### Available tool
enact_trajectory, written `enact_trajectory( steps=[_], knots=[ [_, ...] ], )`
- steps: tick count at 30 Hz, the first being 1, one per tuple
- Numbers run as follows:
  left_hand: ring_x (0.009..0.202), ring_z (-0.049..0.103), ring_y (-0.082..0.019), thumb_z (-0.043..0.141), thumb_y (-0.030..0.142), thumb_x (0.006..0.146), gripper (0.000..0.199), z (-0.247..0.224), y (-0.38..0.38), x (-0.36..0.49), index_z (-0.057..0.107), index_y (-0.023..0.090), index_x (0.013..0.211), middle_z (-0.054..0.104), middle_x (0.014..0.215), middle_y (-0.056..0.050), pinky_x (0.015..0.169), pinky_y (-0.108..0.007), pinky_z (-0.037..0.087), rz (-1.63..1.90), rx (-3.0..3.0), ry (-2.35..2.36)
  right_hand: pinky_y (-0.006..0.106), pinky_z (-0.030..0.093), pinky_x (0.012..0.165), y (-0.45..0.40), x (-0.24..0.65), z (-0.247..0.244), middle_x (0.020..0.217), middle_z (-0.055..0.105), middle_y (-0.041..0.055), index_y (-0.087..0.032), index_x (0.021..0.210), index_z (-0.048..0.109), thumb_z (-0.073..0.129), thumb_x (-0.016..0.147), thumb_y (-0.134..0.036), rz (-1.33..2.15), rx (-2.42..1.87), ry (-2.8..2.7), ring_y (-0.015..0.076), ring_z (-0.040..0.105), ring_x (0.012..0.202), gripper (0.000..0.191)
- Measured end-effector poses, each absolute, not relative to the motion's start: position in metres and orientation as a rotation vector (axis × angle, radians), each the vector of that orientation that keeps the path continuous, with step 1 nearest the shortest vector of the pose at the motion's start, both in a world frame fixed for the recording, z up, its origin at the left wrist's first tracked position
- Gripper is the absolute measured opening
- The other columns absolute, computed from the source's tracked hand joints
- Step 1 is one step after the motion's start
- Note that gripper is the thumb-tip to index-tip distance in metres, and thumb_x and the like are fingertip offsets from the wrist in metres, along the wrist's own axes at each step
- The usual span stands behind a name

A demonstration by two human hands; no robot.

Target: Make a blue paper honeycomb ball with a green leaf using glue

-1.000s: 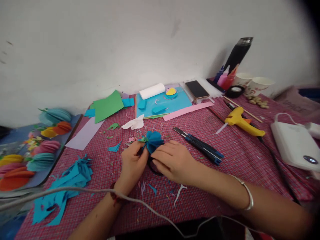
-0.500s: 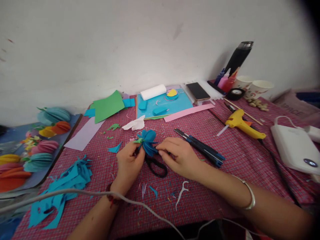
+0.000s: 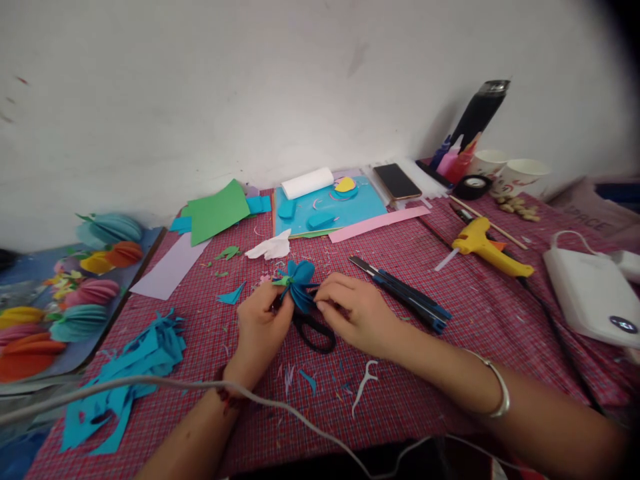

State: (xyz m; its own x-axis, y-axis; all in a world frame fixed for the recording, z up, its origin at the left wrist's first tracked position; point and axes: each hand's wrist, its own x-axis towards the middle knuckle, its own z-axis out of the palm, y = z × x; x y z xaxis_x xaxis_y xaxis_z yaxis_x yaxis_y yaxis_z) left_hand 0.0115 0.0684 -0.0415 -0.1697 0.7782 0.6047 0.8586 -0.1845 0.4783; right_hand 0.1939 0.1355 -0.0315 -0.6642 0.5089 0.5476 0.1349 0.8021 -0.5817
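Between my hands is a blue paper pumpkin (image 3: 301,288), made of several folded leaves with a bit of green paper at its top. My left hand (image 3: 263,317) is closed on its left side, thumb and fingers at the green end. From the right, the fingertips of my right hand (image 3: 355,313) pinch the edge of one blue leaf. Scissors (image 3: 316,335) with black handles lie on the cloth just under the pumpkin, their blades hidden. A blue-and-black box cutter (image 3: 405,291) lies beyond my right hand, its blade out.
Blue paper scraps (image 3: 135,367) pile up at the left, near finished paper pumpkins (image 3: 83,319). A yellow glue gun (image 3: 487,248), a white power device (image 3: 593,287) and paper cups (image 3: 523,177) stand at the right. A white cable (image 3: 165,381) crosses in front of my left forearm.
The blue paper pumpkin has tipped slightly to the right in my left hand. Both hands stay at nearly the same place, and the view has shifted a little.
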Motion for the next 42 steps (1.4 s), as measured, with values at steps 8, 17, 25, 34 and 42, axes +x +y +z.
enact_trajectory(
  steps=[8, 17, 25, 34, 42],
  knots=[
    [0.057, 0.052, -0.011, 0.059, 0.012, 0.083, 0.010, -0.041, 0.065, 0.013, 0.061, 0.017, 0.074, 0.057, 0.064, 0.003, 0.055, -0.023, 0.036, -1.207, -2.057, -1.862, 0.027, 0.047, 0.070, 0.136, 0.193, -0.030, 0.091, 0.069, 0.0050, -0.015, 0.100, 0.063, 0.060, 0.086, -0.020, 0.810, -0.654, -2.250, 0.0154, 0.063, 0.077, 0.016],
    [0.056, 0.050, -0.010, 0.059, 0.012, 0.083, 0.015, -0.040, 0.065, 0.016, 0.057, 0.017, 0.069, 0.053, 0.061, 0.003, 0.053, -0.023, 0.033, -1.190, -2.073, -1.844, 0.029, 0.047, 0.079, 0.139, 0.193, -0.034, 0.094, 0.069, 0.0064, -0.015, 0.100, 0.066, 0.053, 0.091, -0.017, 0.756, -0.601, -2.291, 0.0169, 0.063, 0.087, 0.016],
    [0.056, 0.050, -0.011, 0.058, 0.012, 0.084, 0.013, -0.040, 0.063, 0.016, 0.060, 0.016, 0.072, 0.056, 0.063, 0.002, 0.054, -0.024, 0.035, -1.174, -2.105, -1.870, 0.028, 0.046, 0.075, 0.140, 0.193, -0.032, 0.088, 0.069, 0.0038, -0.015, 0.095, 0.067, 0.055, 0.087, -0.015, 0.964, -0.588, -2.203, 0.0149, 0.062, 0.081, 0.014],
    [0.061, 0.054, -0.012, 0.057, 0.010, 0.086, 0.012, -0.039, 0.062, 0.016, 0.061, 0.016, 0.076, 0.058, 0.067, 0.001, 0.057, -0.023, 0.039, -1.215, -2.170, -1.775, 0.027, 0.046, 0.069, 0.145, 0.187, -0.033, 0.080, 0.066, 0.0012, -0.016, 0.084, 0.066, 0.056, 0.082, -0.017, 1.490, -0.625, -1.936, 0.0132, 0.060, 0.074, 0.010],
    [0.066, 0.058, -0.013, 0.056, 0.009, 0.087, 0.013, -0.036, 0.064, 0.017, 0.060, 0.017, 0.078, 0.061, 0.072, -0.001, 0.061, -0.024, 0.043, -1.213, -2.209, -1.763, 0.028, 0.046, 0.074, 0.144, 0.188, -0.035, 0.083, 0.067, 0.0006, -0.017, 0.085, 0.066, 0.053, 0.082, -0.012, 1.398, -0.628, -1.935, 0.0131, 0.060, 0.078, 0.014]
  ],
)
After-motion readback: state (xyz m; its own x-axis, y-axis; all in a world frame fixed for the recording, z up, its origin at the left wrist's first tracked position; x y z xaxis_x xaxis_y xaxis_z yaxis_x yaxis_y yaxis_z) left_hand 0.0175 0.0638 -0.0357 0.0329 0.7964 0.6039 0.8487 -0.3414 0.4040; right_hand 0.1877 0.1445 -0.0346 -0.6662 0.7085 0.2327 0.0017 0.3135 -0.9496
